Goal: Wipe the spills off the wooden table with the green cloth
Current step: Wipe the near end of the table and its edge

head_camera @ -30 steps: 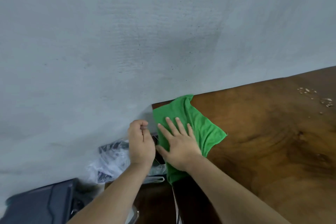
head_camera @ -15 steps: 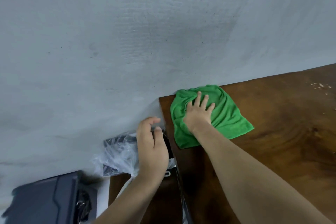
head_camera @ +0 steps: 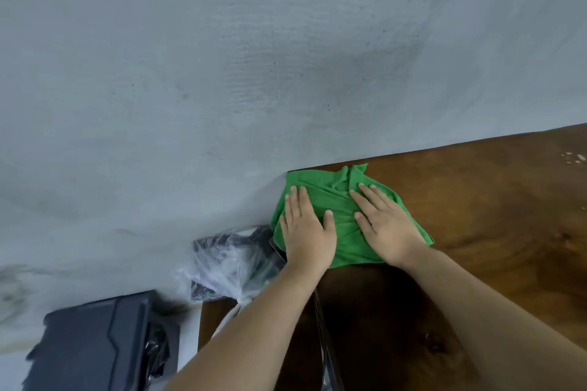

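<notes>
**Both palms flat on the green cloth at the surface's corner**

Dark brown wood fills the lower right: the wooden surface (head_camera: 476, 263), its grain swirling, with two bare forearms reaching across its near part. Beyond the forearms lies the green cloth (head_camera: 344, 233), rumpled and spread over the surface's far left corner, its left edge hanging just past the rim. The left hand (head_camera: 306, 228) lies palm down on the cloth's left part, fingers (head_camera: 297, 200) straight and close together, thumb held out to the side; it grips nothing. The right hand (head_camera: 386, 225) lies palm down on the cloth's right part, fingers slightly spread, also pressing rather than grasping. Left of the cloth and lower down sits a crumpled clear plastic bag (head_camera: 228, 263) with dark contents, and nearer than that a dark case (head_camera: 95, 346). Right of the cloth, well apart along the far edge, pale specks of spill (head_camera: 575, 158) dot the wood. Behind everything rises a grey wall (head_camera: 254, 57).
</notes>
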